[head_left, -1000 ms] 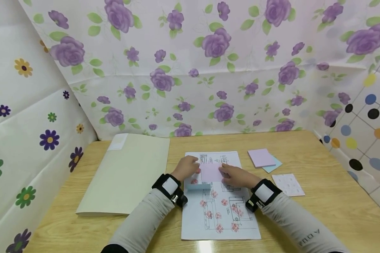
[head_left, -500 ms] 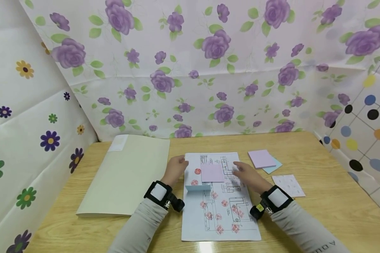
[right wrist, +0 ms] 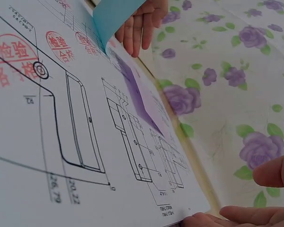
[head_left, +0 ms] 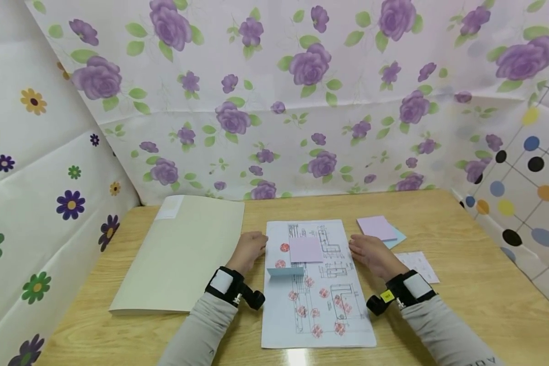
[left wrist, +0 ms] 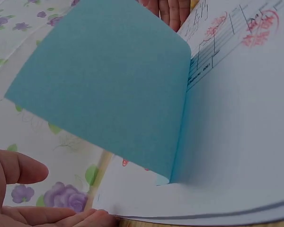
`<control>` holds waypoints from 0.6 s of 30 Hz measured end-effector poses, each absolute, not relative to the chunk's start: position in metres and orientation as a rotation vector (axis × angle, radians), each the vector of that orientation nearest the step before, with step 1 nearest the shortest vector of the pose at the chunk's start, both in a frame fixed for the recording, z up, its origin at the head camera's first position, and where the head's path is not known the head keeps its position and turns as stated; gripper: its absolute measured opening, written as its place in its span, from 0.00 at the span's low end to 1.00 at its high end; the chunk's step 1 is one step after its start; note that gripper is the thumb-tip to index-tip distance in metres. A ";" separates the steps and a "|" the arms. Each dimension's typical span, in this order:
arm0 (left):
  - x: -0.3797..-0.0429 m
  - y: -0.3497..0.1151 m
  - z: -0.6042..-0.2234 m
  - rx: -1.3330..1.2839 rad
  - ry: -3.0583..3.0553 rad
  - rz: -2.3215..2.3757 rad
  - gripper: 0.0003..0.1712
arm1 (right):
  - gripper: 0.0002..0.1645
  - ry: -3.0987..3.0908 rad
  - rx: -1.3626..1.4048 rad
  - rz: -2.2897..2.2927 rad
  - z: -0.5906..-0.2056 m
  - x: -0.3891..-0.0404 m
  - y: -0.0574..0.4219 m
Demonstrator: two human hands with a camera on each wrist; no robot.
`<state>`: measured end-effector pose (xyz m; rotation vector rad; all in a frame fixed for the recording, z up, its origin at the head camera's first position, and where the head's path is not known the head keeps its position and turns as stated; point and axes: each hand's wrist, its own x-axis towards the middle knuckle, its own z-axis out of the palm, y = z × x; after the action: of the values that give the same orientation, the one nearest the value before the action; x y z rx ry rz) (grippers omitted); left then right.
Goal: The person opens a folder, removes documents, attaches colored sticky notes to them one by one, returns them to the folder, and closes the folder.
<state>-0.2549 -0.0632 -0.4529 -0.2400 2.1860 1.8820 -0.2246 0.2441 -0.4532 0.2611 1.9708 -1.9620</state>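
A stack of printed drawing sheets (head_left: 281,315), marked with red round stamps, lies between my hands. My left hand (head_left: 248,251) is at its left edge, fingers extended with the fingertips right at the paper's side. At the opposite edge my right hand (head_left: 372,254) lies the same way, thumb raised apart from the fingers in the right wrist view. Neither hand holds anything. On the top sheet a light purple sticky note (head_left: 306,249) is stuck near the upper middle. Below and left of it a blue sticky note (left wrist: 109,85) stands up from the page.
To the left lies a large cream folder (head_left: 183,254) with a white label. A purple sticky pad (head_left: 376,227) overlaps a light blue one (head_left: 397,237) at the right. A small white patterned pad (head_left: 418,265) sits nearer. Floral cloth (head_left: 274,147) hangs behind the wooden table (head_left: 476,284).
Both hands have let go of the purple sticky note and moved outward to the sides of the sheets. The note stays on the page.
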 end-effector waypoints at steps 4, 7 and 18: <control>-0.256 -0.062 -0.453 -0.268 2.136 1.949 0.29 | 0.35 1.938 0.305 -2.002 -0.452 -0.228 0.243; -0.257 -0.063 -0.455 -0.279 2.110 2.003 0.19 | 0.35 1.919 0.328 -2.014 -0.452 -0.231 0.243; -0.257 -0.069 -0.455 -0.420 1.912 2.180 0.22 | 0.35 1.828 0.385 -2.077 -0.453 -0.231 0.251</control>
<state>-0.2567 -0.0688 -0.4554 -0.4204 1.9118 2.1797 -0.2305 0.2511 -0.4528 0.3848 1.8281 -2.0767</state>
